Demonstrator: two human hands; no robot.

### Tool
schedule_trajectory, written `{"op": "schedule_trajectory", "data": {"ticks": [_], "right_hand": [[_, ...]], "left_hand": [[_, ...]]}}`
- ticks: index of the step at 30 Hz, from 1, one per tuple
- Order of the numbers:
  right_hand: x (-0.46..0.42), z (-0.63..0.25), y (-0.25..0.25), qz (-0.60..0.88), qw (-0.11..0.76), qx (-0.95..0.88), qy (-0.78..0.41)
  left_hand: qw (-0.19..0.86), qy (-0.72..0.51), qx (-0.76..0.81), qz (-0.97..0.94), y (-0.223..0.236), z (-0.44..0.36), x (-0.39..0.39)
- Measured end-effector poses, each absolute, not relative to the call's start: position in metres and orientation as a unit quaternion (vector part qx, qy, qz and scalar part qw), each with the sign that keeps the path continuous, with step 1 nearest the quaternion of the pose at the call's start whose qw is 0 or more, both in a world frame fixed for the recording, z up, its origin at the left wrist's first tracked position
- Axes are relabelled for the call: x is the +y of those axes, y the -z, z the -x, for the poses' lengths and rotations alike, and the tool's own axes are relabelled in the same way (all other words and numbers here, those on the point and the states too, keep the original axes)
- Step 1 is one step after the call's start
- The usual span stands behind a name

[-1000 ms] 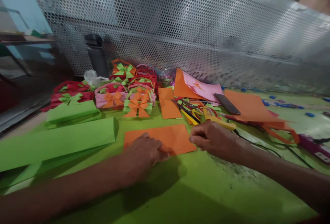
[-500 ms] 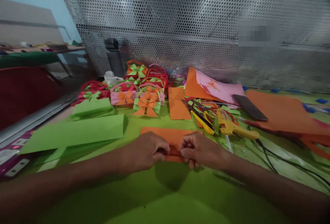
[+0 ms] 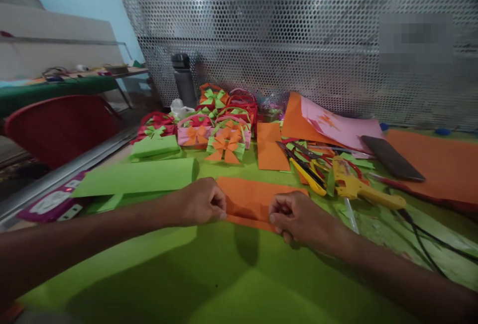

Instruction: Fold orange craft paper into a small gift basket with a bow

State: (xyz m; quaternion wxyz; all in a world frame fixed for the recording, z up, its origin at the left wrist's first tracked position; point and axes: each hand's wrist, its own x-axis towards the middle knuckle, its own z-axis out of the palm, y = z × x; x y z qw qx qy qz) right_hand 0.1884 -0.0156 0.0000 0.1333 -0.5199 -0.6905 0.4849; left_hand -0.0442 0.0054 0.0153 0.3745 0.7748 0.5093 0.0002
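Note:
An orange sheet of paper lies in front of me on the green table, its near edge turned up into a narrow fold. My left hand pinches that folded edge near its left end, thumb against curled fingers. At the right end, my right hand grips the same edge between thumb and fingers. Beyond the right hand lie a yellow glue gun and a yellow cutter knife. An orange strip of paper rests behind the sheet.
Small paper bags with bows stand at the back. Folded green paper and a purple power strip are at left. A dark bottle stands by the perforated metal screen. A phone and black cable lie at right.
My right hand has come down onto the orange paper's near edge, and that edge is now turned up. My hands have since moved apart along it. The camera view has turned left.

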Motion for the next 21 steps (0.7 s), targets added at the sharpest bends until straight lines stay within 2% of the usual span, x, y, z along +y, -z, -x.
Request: {"op": "schedule_trajectory", "data": {"ticks": [12, 21], "right_hand": [[-0.0167, -0.1843, 0.0030, 0.528, 0.118, -0.754, -0.372], [-0.0190, -0.1801, -0.0011, 0.540, 0.101, -0.758, -0.352]], "left_hand": [[0.374, -0.008, 0.551, -0.746, -0.0147, 0.0523, 0.0033], [0.319, -0.014, 0.555, -0.768, -0.0144, 0.0496, -0.0025]]}}
